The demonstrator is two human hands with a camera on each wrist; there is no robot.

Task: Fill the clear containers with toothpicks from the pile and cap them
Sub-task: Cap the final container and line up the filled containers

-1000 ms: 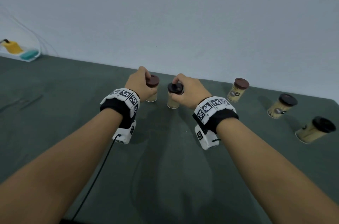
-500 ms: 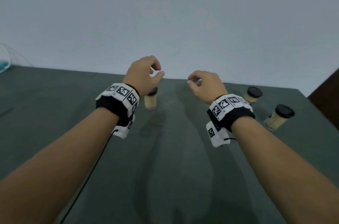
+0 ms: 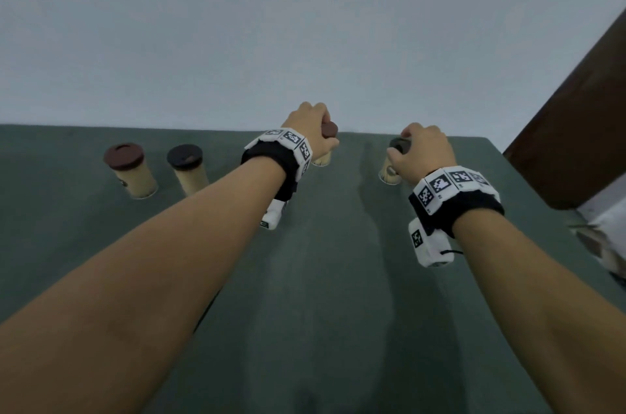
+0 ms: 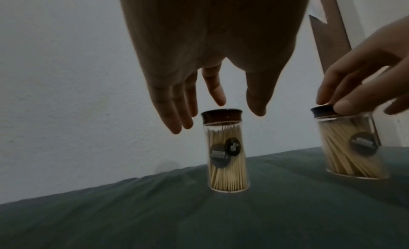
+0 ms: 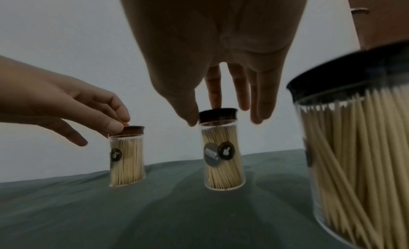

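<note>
On the green cloth [image 3: 325, 278] stand clear containers full of toothpicks, all capped. My left hand [image 3: 310, 129] curls over the brown cap [image 3: 329, 129] of one container [image 4: 228, 156], fingers on one side and thumb on the other. My right hand [image 3: 416, 151] pinches the dark cap [image 3: 398, 144] of the container [image 5: 223, 156] to its right; its thumb lies against the cap's edge. Both containers stand upright on the cloth. No loose toothpick pile is in view.
Two more capped containers [image 3: 135, 173] [image 3: 189, 169] stand to the left. A further one with a black cap [image 5: 358, 165] looms very close at the right of the right wrist view. A dark wooden board [image 3: 569, 129] leans at the table's right edge. The wall is just behind.
Both hands let go of the two containers they held, lifted empty, moved right, and now rest on the caps of two other containers. My view has swung right.
</note>
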